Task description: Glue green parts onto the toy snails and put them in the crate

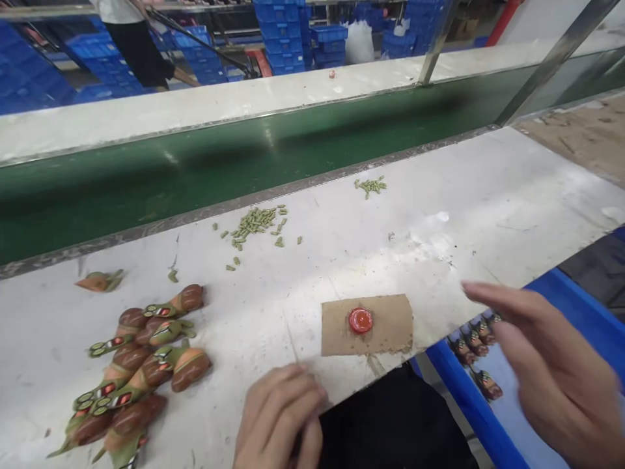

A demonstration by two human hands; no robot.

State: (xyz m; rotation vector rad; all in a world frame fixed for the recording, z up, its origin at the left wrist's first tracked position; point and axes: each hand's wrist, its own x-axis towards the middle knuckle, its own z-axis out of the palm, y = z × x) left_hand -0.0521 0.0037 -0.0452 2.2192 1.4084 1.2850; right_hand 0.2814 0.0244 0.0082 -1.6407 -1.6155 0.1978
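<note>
My right hand (551, 371) is stretched out over the blue crate (493, 426), fingers apart and slightly blurred, with nothing visible in it. Inside that crate lie several small painted figures (481, 339). My left hand (280, 417) rests at the table's near edge, its fingers curled; whatever they may hold is hidden. Between my hands, a piece of brown cardboard (336, 329) lies flat with a small round container of glossy red paint or glue (361, 320) on it. Several brown and green figure parts (131, 371) lie clustered left of my left hand.
Small green pieces form a larger pile (256, 221) and a smaller pile (372, 186) on the white table (273, 306). Beyond runs a green conveyor belt (219, 156). Metal posts (551, 65) rise at right. A person (131, 39) and stacked blue crates (280, 36) are behind.
</note>
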